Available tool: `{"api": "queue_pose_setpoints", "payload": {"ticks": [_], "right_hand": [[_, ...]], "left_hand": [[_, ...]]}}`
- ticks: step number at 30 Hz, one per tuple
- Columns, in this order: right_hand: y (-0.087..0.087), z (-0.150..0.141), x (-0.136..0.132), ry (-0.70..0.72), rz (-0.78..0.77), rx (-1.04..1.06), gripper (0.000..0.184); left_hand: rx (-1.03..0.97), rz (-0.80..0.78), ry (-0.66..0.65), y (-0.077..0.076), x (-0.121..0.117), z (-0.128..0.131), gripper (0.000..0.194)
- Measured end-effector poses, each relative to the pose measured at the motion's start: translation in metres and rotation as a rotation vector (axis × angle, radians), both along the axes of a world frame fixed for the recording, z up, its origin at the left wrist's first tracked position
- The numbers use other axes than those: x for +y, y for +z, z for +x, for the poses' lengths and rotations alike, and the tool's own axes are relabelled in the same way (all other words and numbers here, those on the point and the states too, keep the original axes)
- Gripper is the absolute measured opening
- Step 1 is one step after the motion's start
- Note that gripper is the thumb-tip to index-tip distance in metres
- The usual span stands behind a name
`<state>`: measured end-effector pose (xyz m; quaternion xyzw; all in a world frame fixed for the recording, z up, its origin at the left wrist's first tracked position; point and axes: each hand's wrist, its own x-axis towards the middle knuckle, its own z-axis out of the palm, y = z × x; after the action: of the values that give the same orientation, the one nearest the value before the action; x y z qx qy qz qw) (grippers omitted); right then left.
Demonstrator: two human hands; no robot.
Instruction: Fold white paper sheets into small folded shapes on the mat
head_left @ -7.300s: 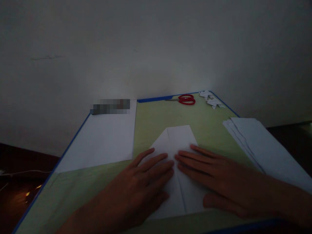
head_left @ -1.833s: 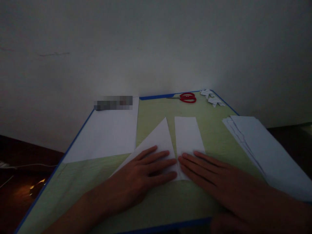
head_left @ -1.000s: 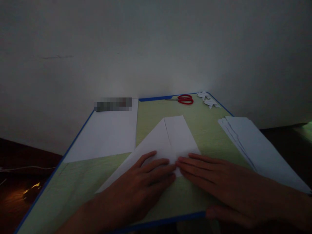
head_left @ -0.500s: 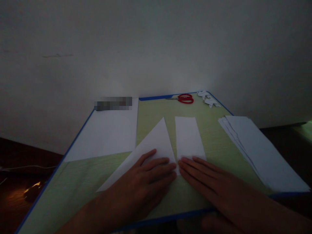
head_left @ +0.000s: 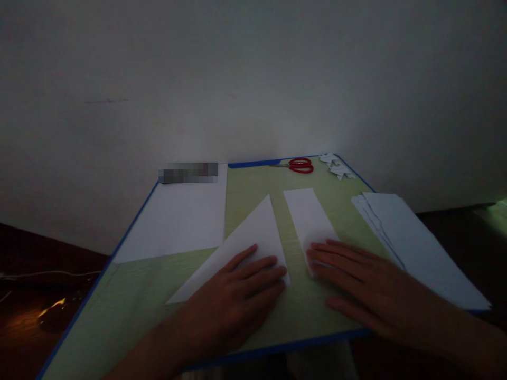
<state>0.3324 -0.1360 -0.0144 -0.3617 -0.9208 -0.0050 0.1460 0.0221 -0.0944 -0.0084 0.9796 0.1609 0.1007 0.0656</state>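
Observation:
A white paper triangle (head_left: 253,229) lies on the table with its point toward the wall. My left hand (head_left: 245,295) rests flat over its lower part, fingers spread and pointing right. To the right, apart from the triangle, is a narrow white paper strip (head_left: 311,216), slanted on the tabletop. My right hand (head_left: 356,274) lies on the strip's near end with its fingers stretched out, covering that end. Neither hand grips anything.
A large white sheet (head_left: 178,221) lies at left, a pixelated dark object (head_left: 188,173) on its far end. Red-handled scissors (head_left: 301,165) and folded paper pieces (head_left: 339,170) are near the wall. A paper stack (head_left: 420,248) lies along the right edge of the green table (head_left: 130,311).
My right hand has moved right with the paper strip, widening the gap to the triangle and tilting the strip. My left hand stays on the triangle. The view has shifted slightly.

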Motion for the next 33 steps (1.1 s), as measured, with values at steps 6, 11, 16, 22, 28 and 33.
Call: {"api": "queue_pose_setpoints", "payload": {"ticks": [6, 11, 16, 22, 28, 33], "right_hand": [[-0.011, -0.005, -0.023, -0.117, 0.079, -0.045, 0.086], [-0.008, -0.001, -0.059, -0.051, 0.081, -0.041, 0.083], [0.009, 0.028, -0.095, -0.001, 0.022, -0.03, 0.069], [0.128, 0.108, -0.083, -0.235, -0.355, 0.211, 0.024], [0.166, 0.157, 0.034, -0.42, -0.402, 0.281, 0.04], [0.087, 0.159, 0.086, -0.451, -0.534, 0.296, 0.043]], "left_hand": [[-0.062, 0.133, 0.049, -0.003, -0.008, -0.007, 0.038], [-0.204, 0.233, 0.239, -0.008, -0.015, -0.028, 0.041], [-0.305, 0.263, 0.365, -0.018, -0.02, -0.042, 0.038], [-0.403, 0.337, 0.434, -0.023, -0.015, -0.042, 0.031], [-0.411, 0.321, 0.473, -0.022, -0.011, -0.045, 0.031], [-0.443, 0.31, 0.496, -0.024, -0.011, -0.047, 0.034]]}}
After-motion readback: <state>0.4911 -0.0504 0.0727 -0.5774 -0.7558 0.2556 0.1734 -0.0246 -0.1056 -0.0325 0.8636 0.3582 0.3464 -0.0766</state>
